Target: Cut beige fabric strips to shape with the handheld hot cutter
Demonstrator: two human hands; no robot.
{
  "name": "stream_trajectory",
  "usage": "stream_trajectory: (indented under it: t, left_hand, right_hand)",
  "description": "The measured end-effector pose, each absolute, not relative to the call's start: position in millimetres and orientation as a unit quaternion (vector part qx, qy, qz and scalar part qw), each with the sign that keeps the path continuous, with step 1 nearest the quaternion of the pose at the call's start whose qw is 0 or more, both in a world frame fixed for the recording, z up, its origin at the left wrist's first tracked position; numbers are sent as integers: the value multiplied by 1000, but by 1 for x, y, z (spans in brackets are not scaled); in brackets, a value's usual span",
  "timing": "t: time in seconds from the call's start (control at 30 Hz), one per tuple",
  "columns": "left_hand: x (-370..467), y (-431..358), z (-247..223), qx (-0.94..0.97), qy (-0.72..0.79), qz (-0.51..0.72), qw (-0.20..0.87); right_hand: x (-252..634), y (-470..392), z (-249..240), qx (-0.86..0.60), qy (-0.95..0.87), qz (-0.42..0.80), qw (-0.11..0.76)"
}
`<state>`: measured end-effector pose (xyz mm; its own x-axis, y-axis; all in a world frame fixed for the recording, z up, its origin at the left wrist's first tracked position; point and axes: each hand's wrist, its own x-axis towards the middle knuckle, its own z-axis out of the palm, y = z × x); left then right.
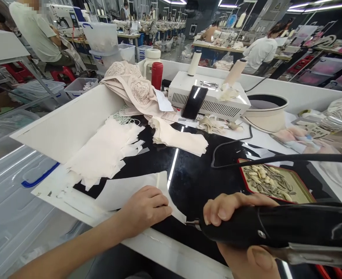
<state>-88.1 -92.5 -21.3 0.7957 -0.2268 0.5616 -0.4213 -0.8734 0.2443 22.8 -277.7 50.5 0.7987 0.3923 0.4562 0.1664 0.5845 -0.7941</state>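
My left hand (pixel 149 209) presses a pale fabric piece (pixel 124 190) down on the black glossy board (pixel 188 174), its fingers curled together near the piece's right end. My right hand (pixel 226 207) is wrapped round a black hand-held tool (pixel 275 224) with a cord and a thin metal tip. That tip is at the right corner of the fabric piece; whether it touches cannot be made out. Beyond my left hand lies a spread pile of cream fabric pieces (pixel 104 149). A smaller stack of cut pieces (pixel 179 135) sits farther back.
A tray of sunflower seeds and peanuts (pixel 270 180) is near my right hand, with a black cable (pixel 299 158) crossing above it. Behind stand a white vented box (pixel 208 97), a phone (pixel 194 101), a red bottle (pixel 157 76) and lace fabric (pixel 136 85). People work at sewing machines beyond.
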Motion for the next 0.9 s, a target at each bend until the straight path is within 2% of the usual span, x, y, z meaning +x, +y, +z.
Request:
stream_trajectory:
  t: [0.9]
  left_hand:
    - [-88, -101, -27, 935, -163, 264, 173]
  right_hand:
    - [32, -248, 49, -458, -311, 42, 832]
